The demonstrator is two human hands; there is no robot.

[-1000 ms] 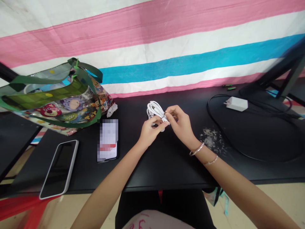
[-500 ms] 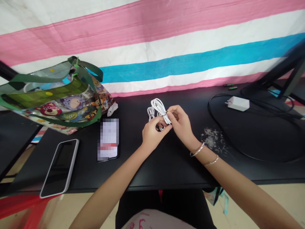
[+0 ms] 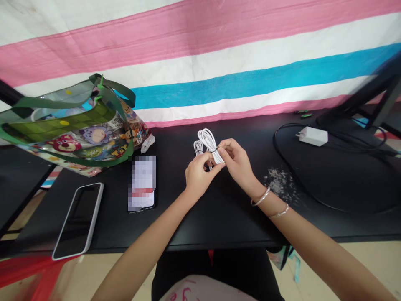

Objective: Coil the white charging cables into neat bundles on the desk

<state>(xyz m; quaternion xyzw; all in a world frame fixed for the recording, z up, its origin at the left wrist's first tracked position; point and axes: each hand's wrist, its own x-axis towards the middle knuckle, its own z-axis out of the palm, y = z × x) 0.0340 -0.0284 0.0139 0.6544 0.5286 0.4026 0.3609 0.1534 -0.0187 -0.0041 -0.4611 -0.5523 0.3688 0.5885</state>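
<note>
A coiled white cable [image 3: 206, 141] is held just above the black table [image 3: 219, 209], near its middle. My left hand [image 3: 198, 175] pinches the bundle from below with its fingers closed. My right hand [image 3: 238, 163] grips the same bundle from the right, thumb and fingers pressed on a thin dark tie around its middle. The cable's loops stick up and away from both hands. Two bangles sit on my right wrist.
A cartoon-print tote bag [image 3: 72, 125] with green handles stands at the left. Two phones [image 3: 78, 219] [image 3: 142, 182] lie in front of it. A white charger [image 3: 313, 136] with a black cord lies at the right, beside a monitor base [image 3: 351, 121]. Small pale scraps [image 3: 278, 182] litter the table.
The cable bundle has lifted and turned slightly, its loops now pointing more upright. Both hands stay closed on it in almost the same place.
</note>
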